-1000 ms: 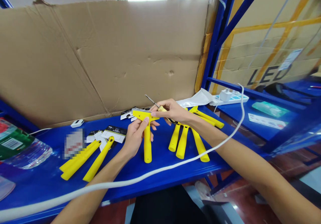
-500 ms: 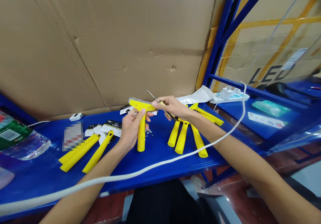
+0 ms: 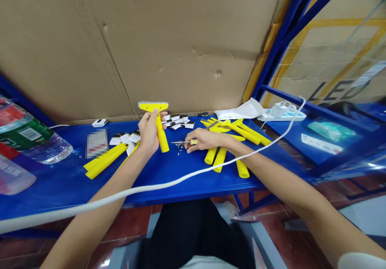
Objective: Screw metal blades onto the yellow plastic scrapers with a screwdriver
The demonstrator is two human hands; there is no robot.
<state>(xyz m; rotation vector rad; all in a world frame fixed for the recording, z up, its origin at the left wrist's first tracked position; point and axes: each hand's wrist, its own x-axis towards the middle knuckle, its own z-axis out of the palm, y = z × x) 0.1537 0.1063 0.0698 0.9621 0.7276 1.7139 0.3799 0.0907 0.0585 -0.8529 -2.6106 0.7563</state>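
Note:
My left hand [image 3: 150, 130] is closed round a yellow T-shaped scraper [image 3: 162, 134], held upright with its blade edge at the top. In my right hand [image 3: 200, 139] is a screwdriver [image 3: 193, 142], its shaft pointing left. The fingertips of that hand are down at a small pile of screws [image 3: 180, 144] on the blue table [image 3: 169, 176]. Whether they pinch a screw I cannot make out. More yellow scraper handles [image 3: 220, 158] lie beside and partly under my right forearm. Other yellow handles [image 3: 107, 160] lie left of my left arm.
Small black-and-white packets [image 3: 177, 120] lie at the back, near a second screwdriver [image 3: 202, 114]. A white cable [image 3: 169, 185] crosses in front of both forearms. Large bottles [image 3: 33, 136] lie at left; a power strip [image 3: 291, 115] sits right. Cardboard [image 3: 181, 40] stands behind.
My right hand has left the scraper head and moved down to the screws, with the screwdriver still held. My left hand has shifted slightly left with the scraper.

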